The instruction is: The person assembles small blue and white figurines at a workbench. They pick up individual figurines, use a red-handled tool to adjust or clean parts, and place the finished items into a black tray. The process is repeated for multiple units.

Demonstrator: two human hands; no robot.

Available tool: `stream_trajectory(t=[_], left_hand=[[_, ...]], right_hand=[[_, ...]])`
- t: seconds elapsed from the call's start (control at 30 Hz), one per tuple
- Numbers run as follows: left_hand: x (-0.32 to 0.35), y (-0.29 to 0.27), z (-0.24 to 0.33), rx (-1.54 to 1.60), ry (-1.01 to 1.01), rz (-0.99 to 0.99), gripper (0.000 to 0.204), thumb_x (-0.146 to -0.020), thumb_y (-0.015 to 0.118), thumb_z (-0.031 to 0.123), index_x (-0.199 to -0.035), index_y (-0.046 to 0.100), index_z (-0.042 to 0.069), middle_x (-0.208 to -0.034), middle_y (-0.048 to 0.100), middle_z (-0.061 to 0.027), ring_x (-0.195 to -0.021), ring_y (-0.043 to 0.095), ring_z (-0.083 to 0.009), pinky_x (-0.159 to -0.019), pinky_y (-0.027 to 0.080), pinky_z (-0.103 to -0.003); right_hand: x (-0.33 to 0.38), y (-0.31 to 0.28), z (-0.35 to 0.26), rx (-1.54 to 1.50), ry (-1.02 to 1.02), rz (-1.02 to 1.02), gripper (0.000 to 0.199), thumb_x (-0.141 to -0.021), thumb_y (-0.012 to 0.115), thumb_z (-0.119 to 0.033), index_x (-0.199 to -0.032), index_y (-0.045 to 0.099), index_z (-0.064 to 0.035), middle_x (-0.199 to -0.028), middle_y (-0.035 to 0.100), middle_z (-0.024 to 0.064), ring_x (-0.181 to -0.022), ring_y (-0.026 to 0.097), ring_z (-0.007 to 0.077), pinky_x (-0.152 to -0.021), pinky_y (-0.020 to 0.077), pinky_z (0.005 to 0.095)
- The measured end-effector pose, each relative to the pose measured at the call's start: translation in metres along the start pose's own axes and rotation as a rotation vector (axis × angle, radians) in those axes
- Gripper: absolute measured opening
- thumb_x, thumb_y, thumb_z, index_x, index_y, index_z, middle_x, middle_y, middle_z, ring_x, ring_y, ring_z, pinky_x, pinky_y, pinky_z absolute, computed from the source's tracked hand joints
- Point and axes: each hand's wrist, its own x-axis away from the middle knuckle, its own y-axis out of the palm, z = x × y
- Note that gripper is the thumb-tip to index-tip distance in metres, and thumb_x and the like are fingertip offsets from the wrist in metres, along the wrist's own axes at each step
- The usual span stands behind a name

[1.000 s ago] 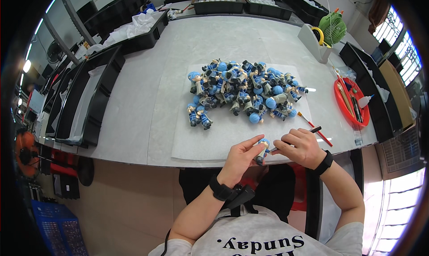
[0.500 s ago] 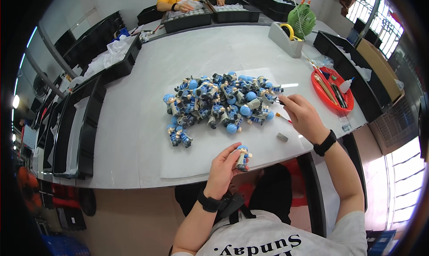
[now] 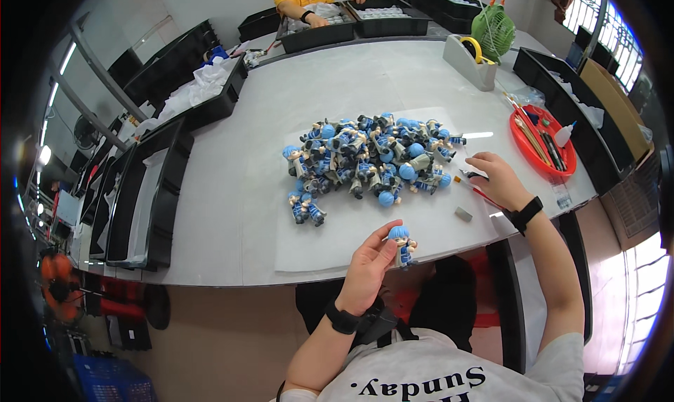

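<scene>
My left hand (image 3: 367, 270) is closed around a small blue-haired figurine (image 3: 402, 247), held upright above the front edge of the table with its front turned up to view. To the right of a heap of similar figurines (image 3: 361, 156), my right hand (image 3: 500, 184) is low over the table, its fingers bent round a slim dark tool (image 3: 474, 175) with a shiny tip. The tool's exact kind is too small to make out. Just below that hand lies a thin paintbrush (image 3: 484, 195) with a red handle. A small grey block (image 3: 463, 214) rests between my two hands.
A white sheet (image 3: 309, 251) lies under the heap. At the right stand a red tray (image 3: 516, 149) of brushes and pens, a tape dispenser (image 3: 463, 68) and a green fan (image 3: 493, 33). Black bins (image 3: 172, 191) line the left edge. Across the table a person handles trays (image 3: 319, 38).
The figurine in my left hand has turned to show more of its front. My right hand has drawn slightly back from the heap with the dark tool. The whole view has shifted sideways.
</scene>
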Motion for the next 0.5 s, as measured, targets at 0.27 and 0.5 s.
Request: stream_trajectory(t=[0.27, 0.5], left_hand=[[0.003, -0.002, -0.004, 0.078, 0.036, -0.016, 0.036, -0.09, 0.044, 0.012, -0.125, 0.039, 0.003, -0.106, 0.055, -0.0085, -0.098, 0.052, -0.0148, -0.086, 0.04, -0.029], [0.002, -0.006, -0.008, 0.12, 0.046, -0.029, 0.037, -0.089, 0.045, 0.009, -0.125, 0.039, 0.003, -0.106, 0.055, -0.0051, -0.097, 0.053, -0.0149, -0.086, 0.041, -0.03]], right_hand=[[0.04, 0.014, -0.107, -1.078, 0.371, -0.316, 0.02, -0.085, 0.054, -0.01, -0.101, 0.053, 0.0034, -0.084, 0.061, 0.0083, -0.079, 0.061, 0.0131, -0.066, 0.0478, 0.023], [0.066, 0.034, -0.138, -1.785, 0.749, -0.355, 0.026, -0.088, 0.05, -0.015, -0.108, 0.046, 0.0011, -0.098, 0.056, 0.0108, -0.083, 0.061, 0.0175, -0.072, 0.0503, 0.0263]])
